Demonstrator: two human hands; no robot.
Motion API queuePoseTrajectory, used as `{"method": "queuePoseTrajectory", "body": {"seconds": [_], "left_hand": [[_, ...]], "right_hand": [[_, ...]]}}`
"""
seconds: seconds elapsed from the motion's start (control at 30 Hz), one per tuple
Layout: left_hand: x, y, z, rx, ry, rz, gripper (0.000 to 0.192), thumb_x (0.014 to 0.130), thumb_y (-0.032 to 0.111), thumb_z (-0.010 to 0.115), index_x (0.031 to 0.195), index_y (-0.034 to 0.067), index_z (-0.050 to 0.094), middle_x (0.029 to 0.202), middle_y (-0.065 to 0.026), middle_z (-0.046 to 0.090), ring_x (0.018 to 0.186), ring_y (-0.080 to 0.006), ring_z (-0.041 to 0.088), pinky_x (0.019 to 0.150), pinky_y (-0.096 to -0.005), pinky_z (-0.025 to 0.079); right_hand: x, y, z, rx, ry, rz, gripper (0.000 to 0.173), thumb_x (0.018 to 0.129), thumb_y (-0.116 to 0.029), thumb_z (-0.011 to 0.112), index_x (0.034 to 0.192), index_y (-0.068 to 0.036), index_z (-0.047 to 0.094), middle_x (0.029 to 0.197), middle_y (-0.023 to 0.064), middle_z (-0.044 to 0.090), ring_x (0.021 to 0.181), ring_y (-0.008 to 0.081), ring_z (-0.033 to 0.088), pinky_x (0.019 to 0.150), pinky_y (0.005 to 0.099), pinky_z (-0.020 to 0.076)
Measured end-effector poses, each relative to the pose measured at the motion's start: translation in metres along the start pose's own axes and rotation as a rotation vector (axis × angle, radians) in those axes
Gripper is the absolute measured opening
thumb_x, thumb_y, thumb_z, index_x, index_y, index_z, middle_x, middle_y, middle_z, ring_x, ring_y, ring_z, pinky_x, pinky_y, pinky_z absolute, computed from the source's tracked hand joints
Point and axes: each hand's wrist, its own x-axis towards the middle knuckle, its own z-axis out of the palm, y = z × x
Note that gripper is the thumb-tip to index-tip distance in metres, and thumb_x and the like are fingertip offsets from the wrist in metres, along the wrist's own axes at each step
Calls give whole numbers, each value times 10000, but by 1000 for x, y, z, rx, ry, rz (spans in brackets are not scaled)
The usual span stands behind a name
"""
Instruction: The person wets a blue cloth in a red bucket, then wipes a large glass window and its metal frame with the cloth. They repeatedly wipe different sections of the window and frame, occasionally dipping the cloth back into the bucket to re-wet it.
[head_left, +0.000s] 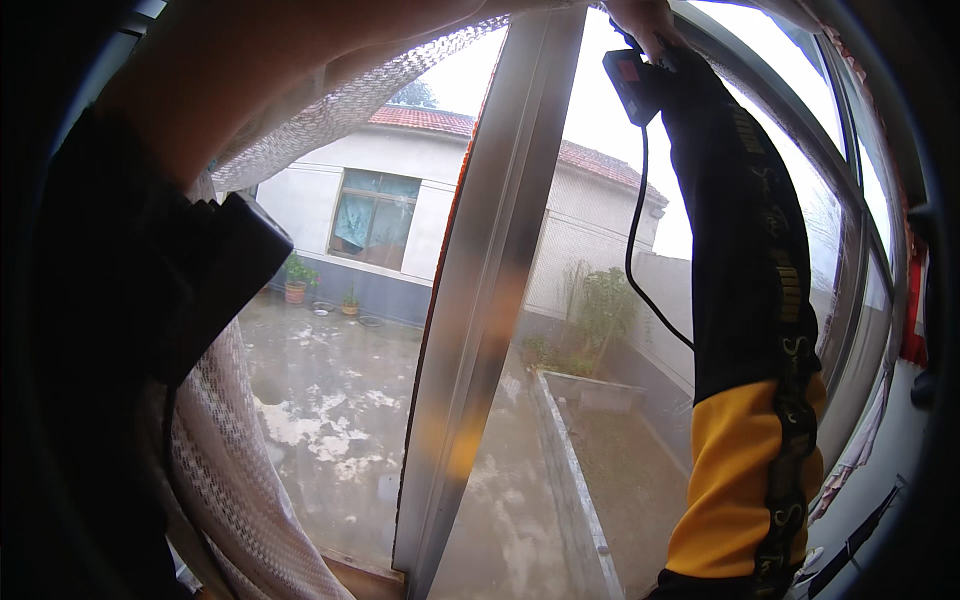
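Note:
My left forearm (300, 60) reaches up across the top left; its hand is out of view. A white openwork curtain (337, 112) hangs under that forearm and falls down the left side. My right arm, in a black and yellow sleeve (735, 480), stretches up to the top edge. Only part of my right hand (643, 21) shows there, near the upper end of a grey metal window frame post (487, 300). The fingers are cut off, so what they touch is hidden. A black box with a cable (634, 86) sits at my right wrist, and another black box (232, 277) is on my left arm.
Glass panes stand either side of the post, above a brown sill (367, 576). Another metal window frame (855, 187) curves along the right. Outside lie a wet concrete yard (337, 397), a white house (300, 180), potted plants (295, 289) and a low-walled bed (577, 487).

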Motion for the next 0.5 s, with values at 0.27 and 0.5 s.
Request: {"method": "queuePoseTrajectory", "body": {"seconds": [0.27,0.5], "left_hand": [[-9,5,23,-61,36,-2,397,995,236,473,1370,105,467,1362,-168,496,1200,-296,539,1024,-387,445],[-23,18,40,-59,45,-6,395,997,240,467,1372,114,468,1376,-153,488,1212,-287,531,1027,-382,442]], "right_hand": [[-171,-161,-196,231,-430,-110,366,878,-155,666,1211,-18,600,1096,150,591,933,277,621,808,405,550],[-260,-252,-311,425,-603,-389,476,777,-256,790,1211,-198,605,1023,42,503,935,171,530,769,310,583]]}}
